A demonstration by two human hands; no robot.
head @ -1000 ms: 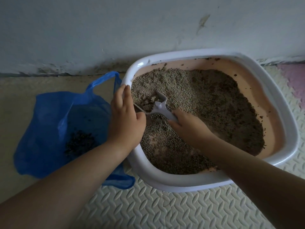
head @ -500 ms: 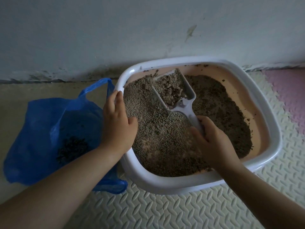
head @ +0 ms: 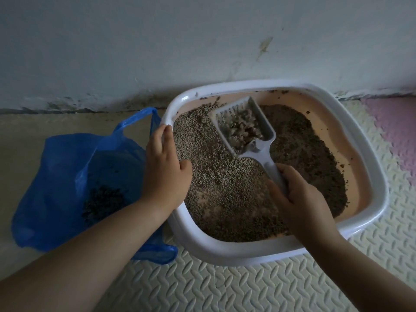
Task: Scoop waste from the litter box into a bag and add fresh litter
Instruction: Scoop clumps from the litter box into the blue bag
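A: Right grip?
B: Right hand (head: 301, 199), fingers curled tight round the handle of the scoop (head: 267, 154). White plastic, slotted bottom, raised sides.
A: Load?
B: Lumpy grey-brown clumps (head: 242, 129) sit in the scoop, over the box's far-left part. Can't tell if its heel touches the litter.
A: Left grip?
B: Left hand (head: 166, 167) holds nothing; straight fingers and palm rest on the left rim of the litter box (head: 369, 167), thumb spread inward.
A: Box?
B: Rounded-square tub, white rim, peach inner wall. Granular litter (head: 216, 181) inside, paler on the left, darker on the right, thin near the front.
A: Bag?
B: Blue thin plastic bag (head: 65, 172), mouth open, touching the box's left side, left forearm across it. Dark waste (head: 103, 203) at its bottom.
A: Around?
B: Embossed foam mat (head: 225, 287) under the box, bare floor (head: 33, 129) under the bag, stained wall (head: 180, 41) behind.
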